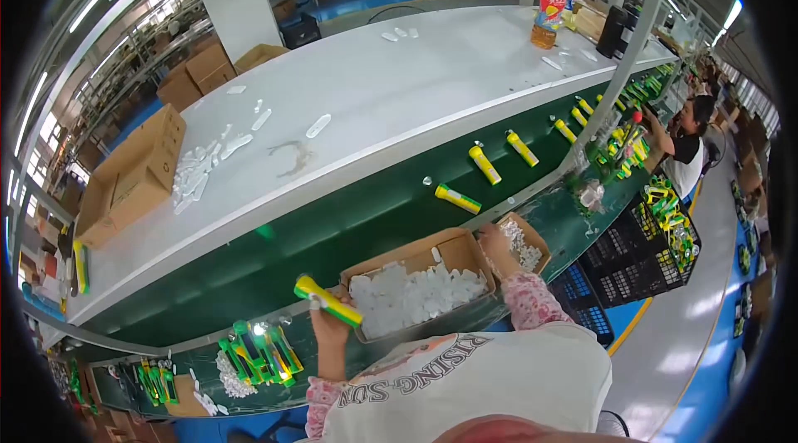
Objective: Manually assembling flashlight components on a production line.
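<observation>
My left hand is wrapped around a yellow-and-green flashlight, held tilted above the near edge of the green conveyor belt. My right hand reaches into a small cardboard box at its left side, among small white parts. Its fingertips are too small and partly hidden to tell what they hold. Between my hands sits a larger open cardboard box full of clear plastic pieces.
Several flashlights lie on the belt ahead and to the right. More flashlights are piled at left. A white shelf runs above, bearing a carton and a drink bottle. A co-worker works at right beside black crates.
</observation>
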